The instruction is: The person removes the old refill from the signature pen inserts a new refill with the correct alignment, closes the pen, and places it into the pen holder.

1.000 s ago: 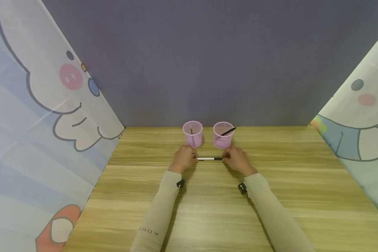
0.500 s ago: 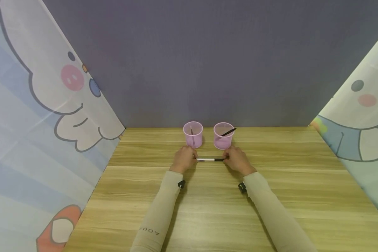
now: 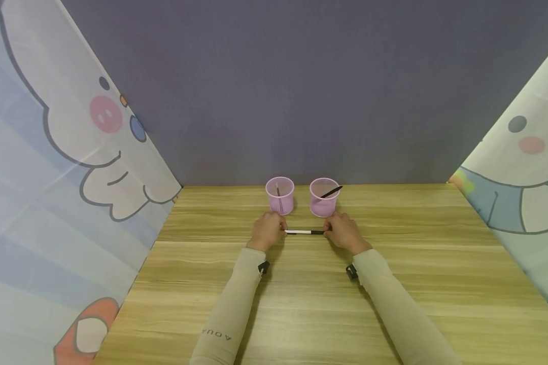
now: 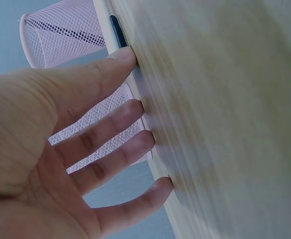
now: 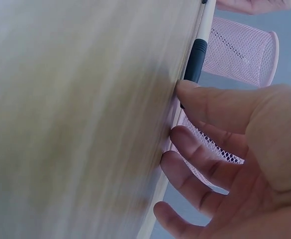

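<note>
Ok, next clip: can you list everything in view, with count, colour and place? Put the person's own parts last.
Pen: 1, white and black, between the hands, in front of the cups
Left mesh cup and right mesh cup: 2, pink, side by side beyond the hands
Slim stick: at least 1, dark, in the left cup
Long stick: 1, black, leaning in the right cup
Table: 1, yellowish wood grain, under the hands
Back panel: 1, dark grey, behind the table
Left cartoon sheet and right cartoon sheet: 2, pale blue and white, at the sides
Wrist devices: 2, black, one per wrist
Sleeves: 2, cream, on both arms
Left hand and right hand: 2, bare, at opposite pen ends
</note>
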Demonstrator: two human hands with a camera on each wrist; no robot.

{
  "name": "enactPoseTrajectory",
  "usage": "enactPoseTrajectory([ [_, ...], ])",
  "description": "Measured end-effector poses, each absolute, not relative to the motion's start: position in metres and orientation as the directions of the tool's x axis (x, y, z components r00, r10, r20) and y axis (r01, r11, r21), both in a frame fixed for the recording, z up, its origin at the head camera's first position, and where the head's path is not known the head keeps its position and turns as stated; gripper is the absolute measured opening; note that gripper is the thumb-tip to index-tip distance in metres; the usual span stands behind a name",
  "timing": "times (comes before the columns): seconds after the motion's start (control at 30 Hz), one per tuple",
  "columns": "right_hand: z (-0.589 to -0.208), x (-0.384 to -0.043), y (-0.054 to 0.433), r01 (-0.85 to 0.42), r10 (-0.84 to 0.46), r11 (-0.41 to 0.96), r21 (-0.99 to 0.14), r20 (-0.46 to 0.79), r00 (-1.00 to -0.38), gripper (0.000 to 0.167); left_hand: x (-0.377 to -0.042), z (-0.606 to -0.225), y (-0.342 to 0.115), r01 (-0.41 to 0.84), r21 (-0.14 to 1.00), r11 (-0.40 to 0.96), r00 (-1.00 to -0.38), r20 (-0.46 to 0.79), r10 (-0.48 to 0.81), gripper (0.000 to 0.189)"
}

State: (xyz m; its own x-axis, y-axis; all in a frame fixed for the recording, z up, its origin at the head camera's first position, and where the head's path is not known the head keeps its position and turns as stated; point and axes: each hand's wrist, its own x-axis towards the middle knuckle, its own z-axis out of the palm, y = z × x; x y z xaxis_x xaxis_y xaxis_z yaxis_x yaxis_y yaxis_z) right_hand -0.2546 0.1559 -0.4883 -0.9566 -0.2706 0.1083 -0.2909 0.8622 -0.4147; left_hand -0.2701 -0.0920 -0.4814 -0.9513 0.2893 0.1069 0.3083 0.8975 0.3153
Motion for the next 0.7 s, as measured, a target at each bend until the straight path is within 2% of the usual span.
enactPoseTrajectory([
  [0.7, -0.482, -0.25, 0.1554, -0.312, -0.272, 0.844, -0.437, 0.152, -0.95, 0.005, -0.2655, -0.4805, -0.1009, 0.351, 0.386, 0.853, -0.936, 0.156, 0.314, 0.008],
])
